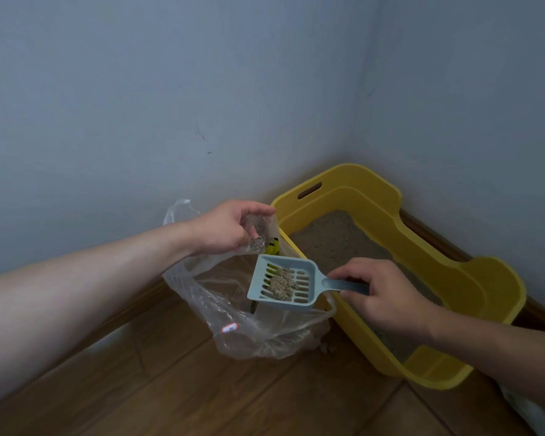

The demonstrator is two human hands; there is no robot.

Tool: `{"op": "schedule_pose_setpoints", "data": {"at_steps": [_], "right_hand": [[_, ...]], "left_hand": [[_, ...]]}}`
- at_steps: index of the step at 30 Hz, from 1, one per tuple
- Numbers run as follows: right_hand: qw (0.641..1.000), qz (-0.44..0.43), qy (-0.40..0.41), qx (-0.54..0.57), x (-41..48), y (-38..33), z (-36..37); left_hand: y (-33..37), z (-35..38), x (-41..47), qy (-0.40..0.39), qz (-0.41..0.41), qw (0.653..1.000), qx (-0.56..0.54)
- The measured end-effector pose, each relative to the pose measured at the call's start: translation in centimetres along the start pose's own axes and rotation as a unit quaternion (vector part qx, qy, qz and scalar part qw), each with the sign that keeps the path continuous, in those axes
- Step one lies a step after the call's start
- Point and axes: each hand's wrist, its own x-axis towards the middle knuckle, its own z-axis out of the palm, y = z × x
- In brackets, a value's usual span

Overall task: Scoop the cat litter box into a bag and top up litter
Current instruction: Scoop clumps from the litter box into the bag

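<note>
A yellow litter box [428, 256] stands in the room's corner with grey-beige litter [334, 237] inside. A clear plastic bag [258, 335] sits on the floor to its left. My left hand [230, 228] grips the bag's upper edge and holds the mouth up. My right hand [381, 297] grips the handle of a light blue slotted scoop [283, 283]. The scoop hovers level over the bag's opening with a clump of litter [282, 283] on it.
Blue-grey walls [170, 105] meet behind the box. The wooden floor [202, 394] spreads in front and to the left. Something yellow and black [272, 247] shows through the bag. A pale object [529, 413] peeks in at the lower right edge.
</note>
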Motion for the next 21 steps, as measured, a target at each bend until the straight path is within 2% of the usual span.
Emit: {"op": "schedule_pose_setpoints", "data": {"at_steps": [12, 21], "right_hand": [[0.998, -0.002, -0.062, -0.006, 2.7, -1.1, 2.3], [0.998, 0.001, -0.055, -0.005, 3.5, -1.3, 3.1]], "left_hand": [[0.6, -0.7, -1.6, -0.012, 0.02, 1.0, 0.018], [0.3, -0.7, -1.3, -0.003, 0.022, 1.0, 0.016]]}}
